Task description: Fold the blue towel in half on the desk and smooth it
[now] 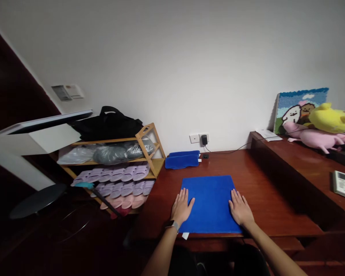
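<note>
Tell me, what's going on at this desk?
A person has a blue cloth spread flat on the reddish-brown desk. Their left hand lies palm down along the cloth's left edge, and their right hand lies the same way along the right edge. Neither hand is gripping anything. A white tag sticks out at the near edge, and folded blue cloths lie toward the wall.

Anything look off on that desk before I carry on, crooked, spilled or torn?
Nothing plainly wrong: I see no spill or tear. The blue cloth lies flat, with the left hand and right hand at its side edges. Only its white tag sticks out past the near edge, probably just a label.
</note>
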A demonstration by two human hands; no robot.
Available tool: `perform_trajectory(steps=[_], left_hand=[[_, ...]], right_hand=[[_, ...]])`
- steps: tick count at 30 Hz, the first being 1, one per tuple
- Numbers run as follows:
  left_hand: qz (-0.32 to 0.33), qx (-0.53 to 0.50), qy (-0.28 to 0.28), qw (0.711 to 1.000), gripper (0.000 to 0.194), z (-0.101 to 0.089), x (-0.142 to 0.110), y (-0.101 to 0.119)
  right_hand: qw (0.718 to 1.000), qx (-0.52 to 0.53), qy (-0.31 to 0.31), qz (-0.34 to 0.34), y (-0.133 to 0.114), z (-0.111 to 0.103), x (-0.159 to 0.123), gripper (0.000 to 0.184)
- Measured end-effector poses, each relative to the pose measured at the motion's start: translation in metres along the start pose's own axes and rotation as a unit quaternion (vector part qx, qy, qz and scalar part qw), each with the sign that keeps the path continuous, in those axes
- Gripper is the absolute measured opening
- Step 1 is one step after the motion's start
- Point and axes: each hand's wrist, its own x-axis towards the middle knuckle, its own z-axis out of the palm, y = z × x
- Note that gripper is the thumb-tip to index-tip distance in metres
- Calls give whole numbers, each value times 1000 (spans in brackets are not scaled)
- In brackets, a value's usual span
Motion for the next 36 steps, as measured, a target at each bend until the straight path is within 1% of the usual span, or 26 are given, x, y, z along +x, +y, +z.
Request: perform_trajectory(steps=[3, 5, 9, 11, 14, 16, 18, 20, 21, 23, 25, 27, 28, 29, 30, 31, 32, 34, 36], left_hand=[[4, -2, 15, 1000, 79, 5, -1, 0], [9, -4, 19, 1000, 80, 6, -1, 1], [11, -5, 23, 1000, 82, 7, 0, 0], [11, -4, 28, 1000, 81, 9, -1, -1], [14, 3, 34, 999, 78, 12, -1, -4], [16, 17, 37, 999, 77, 10, 0, -6], [23, 36, 42, 998, 79, 6, 4, -1], [30, 43, 57, 997, 80, 1, 13, 15], [37, 39, 64, 996, 79, 0, 19, 28], [70, 18, 69, 995, 74, 3, 33, 66], [129, -9, 54, 990, 70, 14, 45, 111], [166, -35, 28, 985, 70, 28, 54, 149], [171, -45, 16, 984, 70, 35, 58, 161], [170, -51, 7, 984, 71, 42, 60, 168], [169, -54, 3, 984, 71, 46, 61, 169], [166, -52, 3, 985, 70, 48, 62, 164], [161, -48, 5, 986, 69, 48, 63, 154], [131, -34, 7, 991, 69, 42, 64, 121], [75, -20, 1, 997, 72, 31, 67, 80]], right_hand=[[1000, -6, -3, 6, -1, 2, 4, 68], [1000, -6, -4, 10, -2, 0, 12, 68], [1000, 1, 5, 2, -4, -10, 42, 68], [1000, -1, -2, 1, -3, -12, 58, 67], [1000, 4, -4, 0, 1, -8, 72, 68], [1000, 12, 2, -2, 3, -4, 74, 68], [1000, 15, 4, -3, 4, -1, 74, 69], [1000, 18, 3, -2, 5, 0, 73, 69], [1000, 19, 1, -1, 5, 0, 73, 69], [1000, 21, 0, 0, 5, -1, 73, 69], [1000, 18, 1, -1, 5, -1, 74, 68], [1000, 11, 0, -9, 6, -1, 75, 67], [1000, 6, -1, -15, 7, 0, 75, 67], [1000, 1, -3, -18, 7, 0, 75, 67], [1000, -3, -4, -18, 7, 0, 75, 67], [1000, -6, -3, -15, 7, 0, 75, 68], [1000, -6, -2, -10, 7, 1, 75, 68], [1000, 1, 3, -3, 6, 1, 76, 69], [1000, 10, 6, 0, 6, 1, 76, 69]])
